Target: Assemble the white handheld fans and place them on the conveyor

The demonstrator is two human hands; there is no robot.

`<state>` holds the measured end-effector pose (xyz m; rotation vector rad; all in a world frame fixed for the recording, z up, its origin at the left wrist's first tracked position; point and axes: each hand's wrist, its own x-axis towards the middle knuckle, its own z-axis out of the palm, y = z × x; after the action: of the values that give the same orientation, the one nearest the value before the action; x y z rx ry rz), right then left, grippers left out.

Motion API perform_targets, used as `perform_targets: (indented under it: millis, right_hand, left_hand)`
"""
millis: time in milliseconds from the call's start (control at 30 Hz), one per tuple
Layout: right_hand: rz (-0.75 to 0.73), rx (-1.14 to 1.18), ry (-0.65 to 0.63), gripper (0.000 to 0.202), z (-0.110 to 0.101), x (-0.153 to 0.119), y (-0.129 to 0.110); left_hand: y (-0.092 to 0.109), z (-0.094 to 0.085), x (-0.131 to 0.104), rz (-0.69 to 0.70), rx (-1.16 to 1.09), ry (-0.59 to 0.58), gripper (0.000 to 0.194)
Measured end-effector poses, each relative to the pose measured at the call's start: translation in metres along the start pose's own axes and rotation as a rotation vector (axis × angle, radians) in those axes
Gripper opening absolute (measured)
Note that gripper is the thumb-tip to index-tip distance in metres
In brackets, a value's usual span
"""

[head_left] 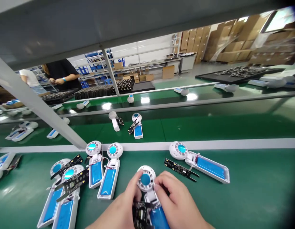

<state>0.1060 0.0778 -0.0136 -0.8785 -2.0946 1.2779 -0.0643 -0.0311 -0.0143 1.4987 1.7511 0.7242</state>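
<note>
Between my two hands is a white handheld fan (150,195) with a round slotted head, a blue disc at its centre and a blue battery (159,217) in its open handle. My left hand (122,203) grips the fan head's left side, thumb along the rim. At the neck joint, my right hand (177,202) pinches with thumb and index finger; anything small between those fingertips is hidden. A black circuit board (142,213) hangs over the handle, partly behind my left hand. To the right lies another open fan (204,165) with its own circuit board (181,169) beside it.
Several open fans (108,178) lie left of my hands, some with boards on top. Beyond a white ledge (147,146), a green conveyor (176,127) carries more fans. A slanted metal post (42,101) stands at left, and a shelf (101,25) hangs overhead. Two people are in the background.
</note>
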Motion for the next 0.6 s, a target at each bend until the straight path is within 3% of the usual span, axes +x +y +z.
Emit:
perform_targets:
  millis: [167, 300, 400, 600]
  right_hand:
    - [-0.119, -0.143, 0.04, 0.026, -0.008, 0.001, 0.002]
    - [-0.112, -0.125, 0.056, 0.021, -0.009, 0.001, -0.003]
    - [-0.056, -0.084, 0.073, 0.019, -0.006, -0.001, -0.007]
    - [0.119, -0.054, 0.104, 0.023, -0.002, -0.001, -0.01]
  left_hand:
    - [0.034, 0.003, 0.02, -0.167, -0.175, 0.209, 0.058]
    - [0.037, 0.009, 0.029, 0.027, 0.052, 0.314, 0.024]
    - [0.03, 0.014, 0.028, 0.151, 0.082, 0.32, 0.02]
    - [0.026, 0.018, 0.023, 0.164, -0.04, 0.225, 0.026]
